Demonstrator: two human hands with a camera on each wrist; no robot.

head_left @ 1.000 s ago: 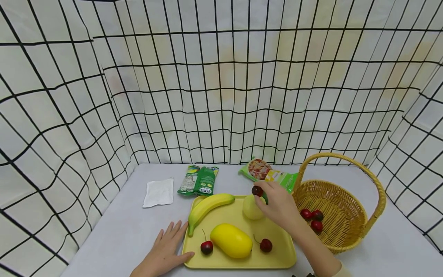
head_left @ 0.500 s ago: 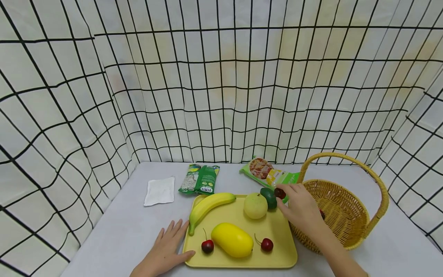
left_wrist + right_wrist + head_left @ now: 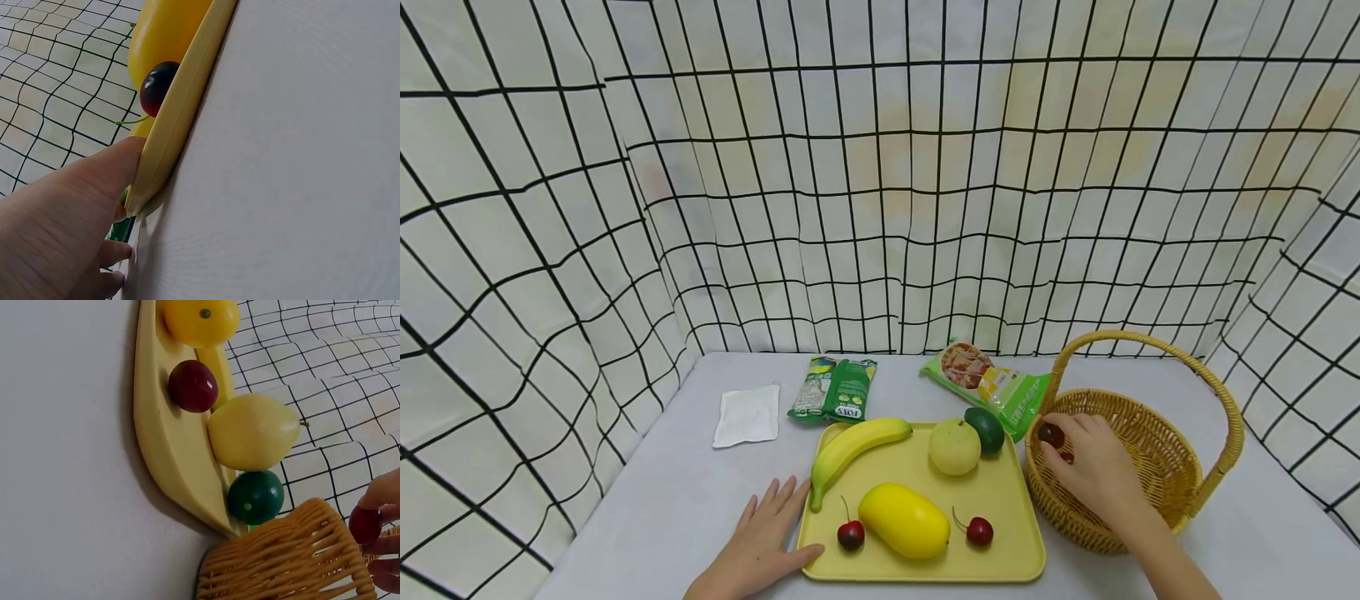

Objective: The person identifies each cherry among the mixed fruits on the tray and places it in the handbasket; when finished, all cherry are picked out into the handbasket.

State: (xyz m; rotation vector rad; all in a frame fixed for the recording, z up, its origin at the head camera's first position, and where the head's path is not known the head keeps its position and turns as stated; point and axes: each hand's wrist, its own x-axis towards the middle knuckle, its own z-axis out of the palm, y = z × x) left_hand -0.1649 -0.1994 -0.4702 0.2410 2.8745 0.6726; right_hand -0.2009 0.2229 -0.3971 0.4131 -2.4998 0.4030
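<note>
My right hand (image 3: 1097, 471) pinches a dark red cherry (image 3: 1051, 435) between thumb and fingers over the left side of the wicker basket (image 3: 1150, 433). In the right wrist view the held cherry (image 3: 365, 525) shows by the fingertips, above the basket's rim. Part of another cherry (image 3: 1067, 457) shows beneath the hand. My left hand (image 3: 763, 533) lies with fingers spread at the left edge of the yellow tray (image 3: 925, 571), thumb on its rim. On the tray are a banana (image 3: 853, 450), a mango (image 3: 906, 521), a pale round pear (image 3: 954, 447), a dark green fruit (image 3: 985, 430) and two cherries (image 3: 851, 535).
Behind the tray lie a green snack packet (image 3: 833, 389) and a green food bag (image 3: 988, 383). A white square packet (image 3: 747, 416) is at the left. The basket's tall handle (image 3: 1210, 383) arches up on the right. Netted white cloth walls surround the table.
My right hand has carried the cherry rightward from above the pear, past the green fruit, to over the basket. The left hand has stayed at the tray's edge.
</note>
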